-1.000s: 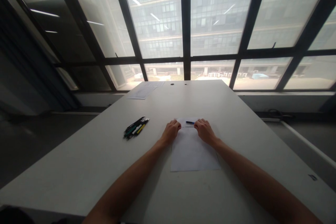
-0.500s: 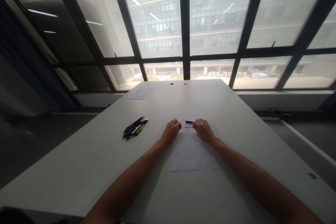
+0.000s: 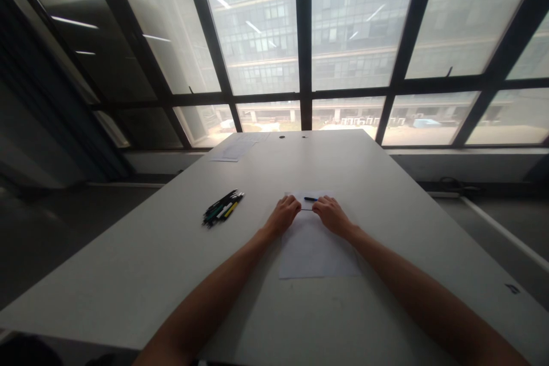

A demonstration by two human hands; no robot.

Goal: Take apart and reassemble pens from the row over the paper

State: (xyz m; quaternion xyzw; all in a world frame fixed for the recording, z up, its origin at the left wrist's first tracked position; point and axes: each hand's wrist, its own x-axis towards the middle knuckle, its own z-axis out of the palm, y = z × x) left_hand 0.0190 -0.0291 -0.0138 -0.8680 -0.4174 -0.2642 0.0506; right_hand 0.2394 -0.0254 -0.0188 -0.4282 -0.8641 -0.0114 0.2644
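Nearby, pens (image 3: pixel 222 209) left of paper (image 3: pixel 316 249)

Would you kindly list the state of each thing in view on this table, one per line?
left hand: curled, fingers resting on the sheet's far part
right hand: curled, fingers resting on the sheet's far part
sheet of paper: flat on the table
blue pen: lying on the sheet between the hands
bundle of pens: lying together, untouched
far papers: flat near the far edge
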